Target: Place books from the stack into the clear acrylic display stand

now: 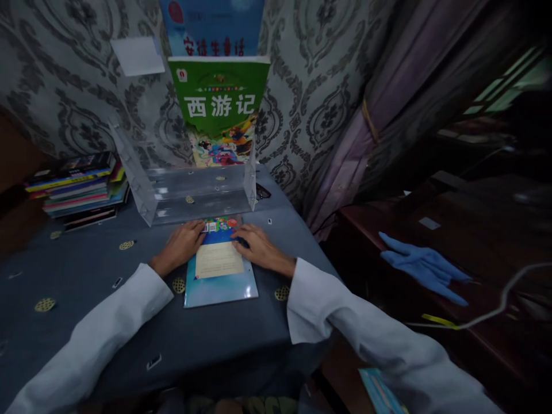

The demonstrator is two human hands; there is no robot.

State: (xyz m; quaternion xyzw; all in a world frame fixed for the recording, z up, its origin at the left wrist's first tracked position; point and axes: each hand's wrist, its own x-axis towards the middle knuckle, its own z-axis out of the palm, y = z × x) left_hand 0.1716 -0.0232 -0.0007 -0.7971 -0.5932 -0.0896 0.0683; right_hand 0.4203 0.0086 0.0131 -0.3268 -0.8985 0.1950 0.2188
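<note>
A thin book [222, 287] with a blue cover and a cream text panel lies flat on the table, its barcode towards the far end. My left hand [185, 244] grips its far left edge, fingertips beside the barcode. On the opposite side my right hand [261, 250] has its fingers curled over the upper right edge, the thumb partly in shadow. Just beyond the book stands a clear plastic rack [198, 215] with upright side panels. A green book [219, 86] with large white characters stands upright at the rack's back.
A blue book [213, 26] rises behind the green one. Stacked books [81, 184] sit at the left of the dark tablecloth [129, 322]. Glasses [263, 191] lie behind the rack. Right of the table are a tied curtain [345, 155], blue gloves [425, 264] and a white cable [504, 293].
</note>
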